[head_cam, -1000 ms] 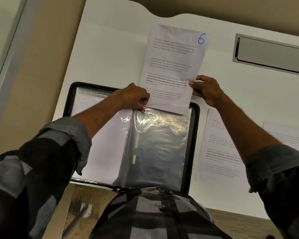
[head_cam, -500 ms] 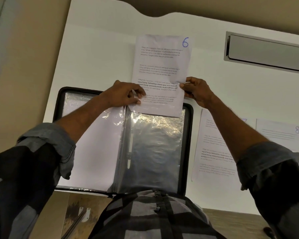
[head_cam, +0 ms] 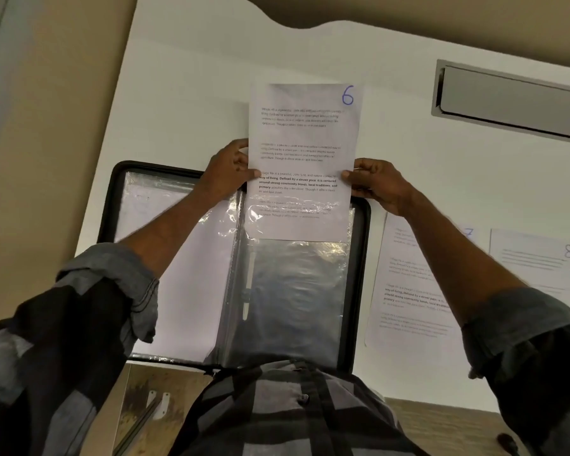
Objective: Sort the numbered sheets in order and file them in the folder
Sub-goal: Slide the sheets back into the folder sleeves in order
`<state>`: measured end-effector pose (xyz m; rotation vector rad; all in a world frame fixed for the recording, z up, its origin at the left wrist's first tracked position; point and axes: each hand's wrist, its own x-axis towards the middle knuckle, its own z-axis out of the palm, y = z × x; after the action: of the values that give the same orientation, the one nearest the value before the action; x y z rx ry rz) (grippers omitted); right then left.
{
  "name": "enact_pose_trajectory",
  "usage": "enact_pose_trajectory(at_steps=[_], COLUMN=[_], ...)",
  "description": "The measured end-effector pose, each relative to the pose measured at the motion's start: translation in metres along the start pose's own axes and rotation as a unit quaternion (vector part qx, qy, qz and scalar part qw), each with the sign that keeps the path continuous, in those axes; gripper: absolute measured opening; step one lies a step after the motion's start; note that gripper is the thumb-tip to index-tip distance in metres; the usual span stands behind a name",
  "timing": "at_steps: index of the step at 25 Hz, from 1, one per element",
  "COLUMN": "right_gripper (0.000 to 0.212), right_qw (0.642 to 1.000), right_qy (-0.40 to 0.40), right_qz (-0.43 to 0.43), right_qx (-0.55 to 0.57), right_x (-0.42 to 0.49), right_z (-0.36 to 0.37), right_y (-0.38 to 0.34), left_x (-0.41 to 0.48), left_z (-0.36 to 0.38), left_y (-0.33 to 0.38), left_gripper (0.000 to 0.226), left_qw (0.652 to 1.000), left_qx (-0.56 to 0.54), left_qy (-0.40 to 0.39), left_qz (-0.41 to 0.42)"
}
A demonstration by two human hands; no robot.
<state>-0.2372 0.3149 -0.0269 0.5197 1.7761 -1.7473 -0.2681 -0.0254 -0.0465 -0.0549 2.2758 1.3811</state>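
Observation:
A black folder (head_cam: 362,258) lies open on the white table, with clear plastic sleeves (head_cam: 297,297) on both sides. A printed sheet marked 6 (head_cam: 305,133) stands over the right sleeve, its lower end inside the sleeve's top opening. My left hand (head_cam: 226,174) pinches the sheet's left edge. My right hand (head_cam: 374,184) pinches its right edge. The left sleeve holds a white sheet (head_cam: 191,284). Two more sheets lie to the right of the folder: one marked 7 (head_cam: 408,284), partly under my right arm, and one marked 8 (head_cam: 540,258).
A metal cable slot (head_cam: 514,97) is set into the white table (head_cam: 191,93) at the back right. The table's near edge runs just under the folder, with wooden floor (head_cam: 441,426) below. A beige wall (head_cam: 46,126) lies to the left.
The sheet marked 6 has straightened and slid down, its lower end now inside the right sleeve. My left hand moved from the sleeve's top edge up to the sheet's left edge.

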Motion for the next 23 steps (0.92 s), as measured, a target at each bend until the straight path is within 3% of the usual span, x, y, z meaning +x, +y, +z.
enact_pose_trajectory(at_steps=[3,6,9,11,14,17,20,23], right_gripper=[0.038,0.052,0.066,0.060,0.047,0.032,0.025,0.022], right_qw=[0.999,0.982,0.914,0.863,0.780,0.731,0.739,0.762], right_qy=[0.033,0.127,0.176,0.114,-0.041,-0.091,-0.088,-0.094], right_qz=[-0.033,-0.120,-0.269,-0.311,-0.247,-0.189,-0.158,-0.117], right_qx=[-0.013,-0.073,-0.246,-0.382,-0.573,-0.650,-0.650,-0.630], right_x=[0.000,0.007,0.024,0.035,0.056,0.079,0.088,0.095], right_z=[0.001,0.002,0.002,0.009,0.025,0.034,0.036,0.033], right_y=[-0.007,-0.019,-0.055,-0.095,-0.147,-0.164,-0.166,-0.155], left_x=[-0.005,-0.008,-0.012,-0.015,-0.016,-0.020,-0.041,-0.082], left_z=[0.000,-0.003,-0.003,0.001,0.005,0.007,0.013,0.035], left_y=[0.000,0.001,0.004,0.005,0.003,0.001,-0.004,-0.016], left_gripper=[0.060,0.054,0.053,0.052,0.053,0.055,0.056,0.052], left_qw=[0.998,0.994,0.996,0.996,0.997,0.997,0.982,0.956], left_qx=[0.048,0.074,0.048,0.028,0.011,0.018,0.081,0.184], left_qy=[-0.038,-0.055,-0.061,-0.064,-0.056,-0.003,0.108,0.104], left_qz=[0.034,0.052,0.052,0.055,0.057,0.069,0.132,0.202])
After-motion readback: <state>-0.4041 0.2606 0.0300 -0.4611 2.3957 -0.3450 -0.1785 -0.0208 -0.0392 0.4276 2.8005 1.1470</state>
